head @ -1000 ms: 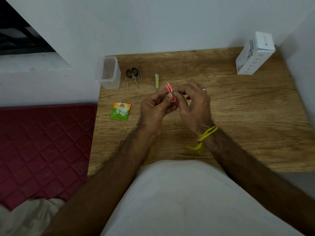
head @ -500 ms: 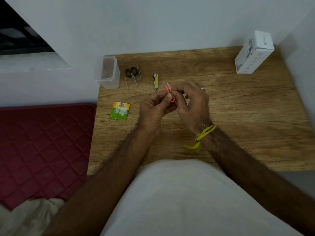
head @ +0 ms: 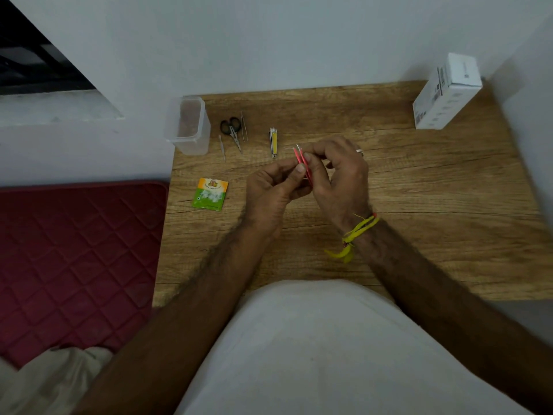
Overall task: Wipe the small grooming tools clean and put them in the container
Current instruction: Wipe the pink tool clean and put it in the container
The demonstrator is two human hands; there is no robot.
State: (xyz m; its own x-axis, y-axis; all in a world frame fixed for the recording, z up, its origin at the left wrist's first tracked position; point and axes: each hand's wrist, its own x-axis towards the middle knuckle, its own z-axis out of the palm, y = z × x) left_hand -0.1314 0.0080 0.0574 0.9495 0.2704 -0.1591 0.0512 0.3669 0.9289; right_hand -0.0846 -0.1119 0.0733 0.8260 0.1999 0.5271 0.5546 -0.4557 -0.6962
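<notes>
Both hands meet over the middle of the wooden table (head: 419,205). My left hand (head: 269,190) and my right hand (head: 341,178) pinch red tweezers (head: 300,158), whose metal tips point up and away. At the table's far left corner stands a clear plastic container (head: 187,125). Beside it lie small black-handled scissors (head: 232,128), two thin metal tools (head: 222,148) (head: 244,127) and a yellow nail clipper (head: 273,142). Whether a wipe is between the fingers is hidden.
A green and orange sachet (head: 210,194) lies on the table left of my hands. A white carton (head: 446,94) stands at the far right corner by the wall. A dark red quilted mat (head: 74,259) lies left of the table.
Both hands stay together on the red tweezers; the fingers shift only slightly along them.
</notes>
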